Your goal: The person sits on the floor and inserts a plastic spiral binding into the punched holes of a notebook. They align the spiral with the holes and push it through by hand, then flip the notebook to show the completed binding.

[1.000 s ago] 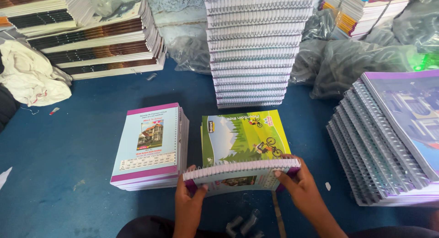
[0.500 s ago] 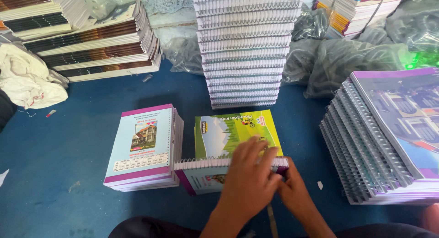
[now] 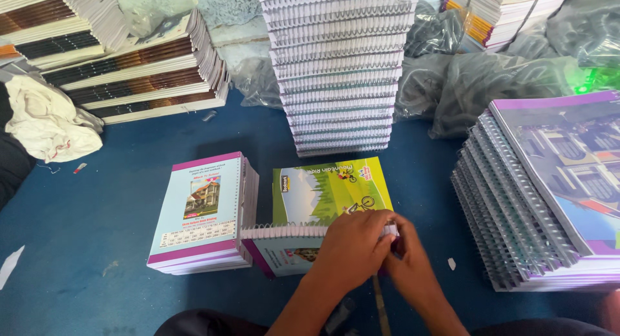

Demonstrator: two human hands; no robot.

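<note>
Both hands meet at the right end of a white spiral-wire binding (image 3: 284, 231) that runs left to right along the near edge of a green-covered notebook (image 3: 329, 189). The left hand (image 3: 352, 249) lies over the top, fingers curled down onto the wire end, and the right hand (image 3: 407, 265) sits just behind and beside it, fingers pinched at the same spot; whether either truly grips the wire or only presses it I cannot tell, since the left hand hides the contact. The binding's long axis lies across the view, parallel to the person's body, and its free left end points toward a pile of light-blue notebooks with magenta bands (image 3: 203, 213), nearly touching that pile. Below the wire a pale blue cover with a magenta edge (image 3: 284, 255) shows, folded toward the person. The green notebook lies flat on the blue floor (image 3: 97, 245), its printed picture upside down from this view. Directly behind it rises a tall stack of white spiral-bound notebooks (image 3: 339, 71). To the right, a fanned pile of purple-edged spiral notebooks (image 3: 542, 200) leans well apart from the hands.
</note>
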